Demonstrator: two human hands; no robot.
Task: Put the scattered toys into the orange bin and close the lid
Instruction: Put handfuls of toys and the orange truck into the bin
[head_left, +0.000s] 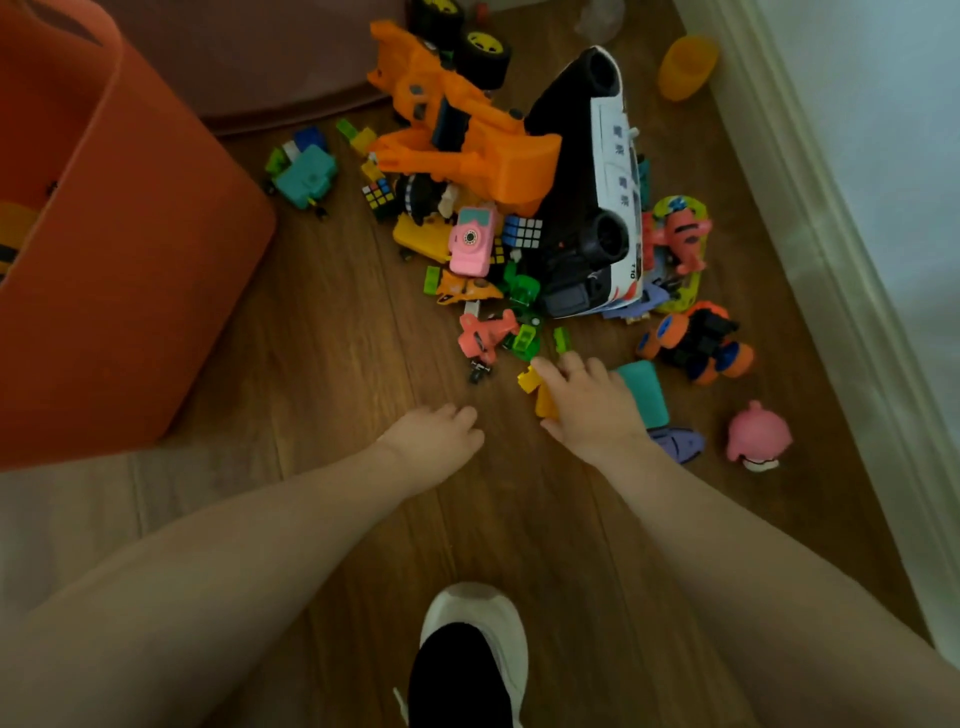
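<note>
Toys lie scattered on the wooden floor. The orange bin (119, 249) stands at the left, its lid out of view. An orange digger (457, 130) and a black-and-white toy car (597, 197) on its side top the pile, with a pink toy camera (470, 241) and a pink plane (485, 335) below them. My right hand (587, 410) lies over a yellow block (535, 387), fingers bent around it, beside a teal block (644, 389). My left hand (434, 439) hovers over bare floor with fingers loosely curled, holding nothing.
A white wall and skirting board (831, 260) run along the right. A pink whale toy (758, 434), an orange-wheeled truck (696, 340) and a yellow cup (685, 67) lie near it. A teal robot toy (306, 176) sits near the bin. My shoe (467, 660) is at the bottom.
</note>
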